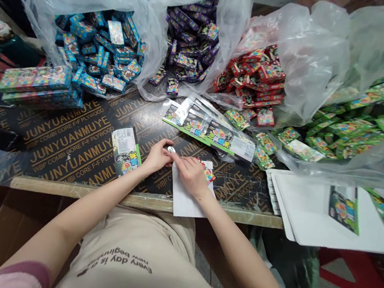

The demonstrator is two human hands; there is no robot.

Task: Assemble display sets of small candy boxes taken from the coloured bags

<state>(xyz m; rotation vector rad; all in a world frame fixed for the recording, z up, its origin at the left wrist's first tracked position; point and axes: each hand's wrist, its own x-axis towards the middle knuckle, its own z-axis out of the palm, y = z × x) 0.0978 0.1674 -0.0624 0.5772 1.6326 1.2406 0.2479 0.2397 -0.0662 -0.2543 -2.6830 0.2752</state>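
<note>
My left hand (157, 156) and my right hand (190, 172) meet at the table's front edge. The fingertips of both pinch a small shiny silver piece (171, 150). Under my right hand lies a white sheet (185, 200) that hangs over the edge, and a small red box (208, 172) peeks out beside that hand. A green printed packet (125, 152) lies flat just left of my left hand. Beyond my hands, several flat packets (211, 131) lie in an overlapping row.
Clear plastic bags at the back hold blue boxes (99, 53), purple boxes (192, 38), red boxes (256, 76) and green boxes (357, 120). Stacked cartons (38, 82) sit at left. White sheets (308, 209) with a green packet lie at right. Dark printed plywood (76, 146) forms the tabletop.
</note>
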